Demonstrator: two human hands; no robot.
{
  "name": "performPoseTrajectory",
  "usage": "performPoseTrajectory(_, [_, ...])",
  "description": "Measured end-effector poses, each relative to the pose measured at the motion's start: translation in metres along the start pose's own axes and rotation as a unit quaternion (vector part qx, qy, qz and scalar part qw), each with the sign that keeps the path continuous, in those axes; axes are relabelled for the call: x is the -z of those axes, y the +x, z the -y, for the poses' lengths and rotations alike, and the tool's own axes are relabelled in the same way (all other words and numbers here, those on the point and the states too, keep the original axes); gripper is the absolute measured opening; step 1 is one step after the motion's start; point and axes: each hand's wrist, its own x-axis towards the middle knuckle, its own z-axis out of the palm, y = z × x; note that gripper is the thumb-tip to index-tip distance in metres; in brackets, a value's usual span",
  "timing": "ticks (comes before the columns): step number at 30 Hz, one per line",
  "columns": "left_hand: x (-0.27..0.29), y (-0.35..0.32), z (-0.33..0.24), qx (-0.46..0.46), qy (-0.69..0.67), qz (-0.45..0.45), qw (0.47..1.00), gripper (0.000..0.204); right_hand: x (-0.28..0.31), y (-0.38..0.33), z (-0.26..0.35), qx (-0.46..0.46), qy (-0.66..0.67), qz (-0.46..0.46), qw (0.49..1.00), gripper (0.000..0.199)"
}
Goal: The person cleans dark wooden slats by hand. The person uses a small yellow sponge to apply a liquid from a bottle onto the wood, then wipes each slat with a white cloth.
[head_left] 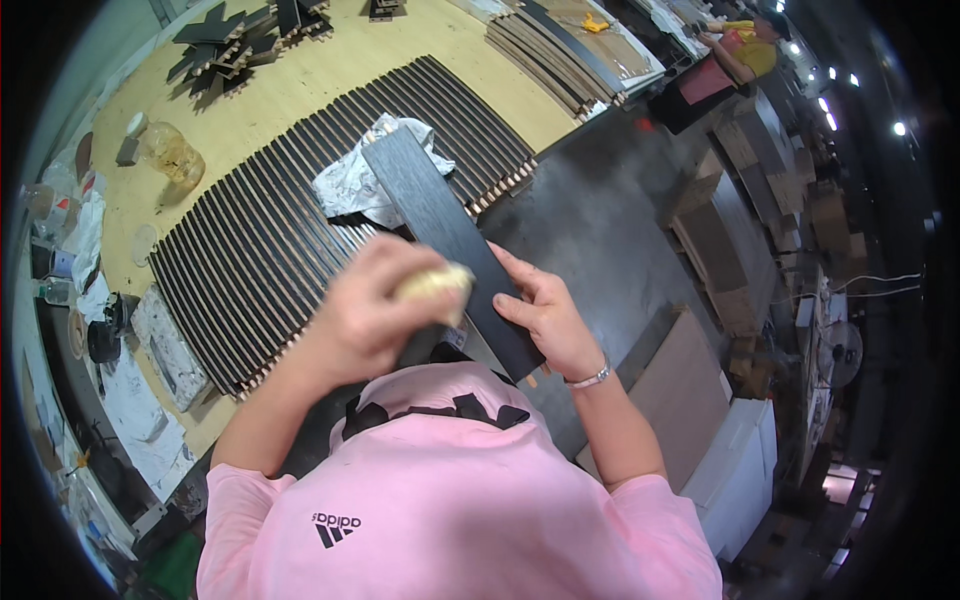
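Observation:
My right hand (545,312) grips a long dark wooden board (440,225) by its side edge, thumb on the face. Light wooden dowels stick out of the board's near end. In my left hand (370,305) is a pale yellow sponge (436,290), blurred by motion, close to the board's left edge; whether it touches the board I cannot tell. Behind the board's far end a crumpled white cloth (365,180) lies on a long row of dark slats (270,225) packed side by side, with pale dowel ends showing along the row's edges.
The slats lie on a yellowish table (340,50). A plastic bottle of amber liquid (172,155) and a pile of dark pieces (225,50) stand on it; more boards (545,60) are stacked far right. Cardboard boxes (715,240) line the right. Another person (735,60) stands at far right.

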Motion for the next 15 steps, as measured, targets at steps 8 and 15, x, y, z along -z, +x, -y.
performPoseTrajectory(8, [0.046,-0.012,0.094,0.141,0.130,-0.150,0.970,0.043,0.014,-0.020,-0.012,0.029,-0.027,0.015,0.999,0.063])
performPoseTrajectory(15, [0.034,-0.013,0.062,0.091,0.106,-0.095,0.986,0.046,0.016,-0.024,-0.017,0.024,-0.033,0.009,0.999,0.058])
